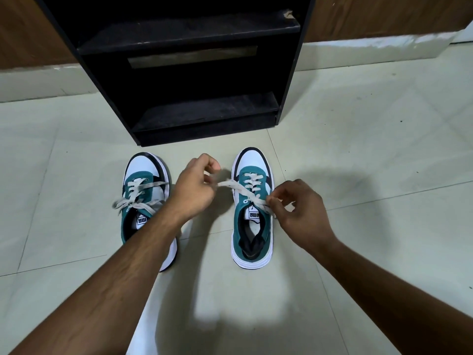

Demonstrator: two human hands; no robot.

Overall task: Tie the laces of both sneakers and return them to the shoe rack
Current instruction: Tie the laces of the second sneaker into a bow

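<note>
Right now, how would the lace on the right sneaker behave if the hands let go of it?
Probably floppy: the lace is flat fabric, straight only where the left hand and right hand pull it. Released, it would likely drape over the right sneaker like the left sneaker laces do.

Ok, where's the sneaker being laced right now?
In the head view, the right sneaker sits on the floor tiles right of centre, before the black shoe rack, between both hands.

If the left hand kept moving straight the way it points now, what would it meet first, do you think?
Probably the toe of the right sneaker. The left hand, pinching a lace, points up and right toward it; depth is unclear.
</note>
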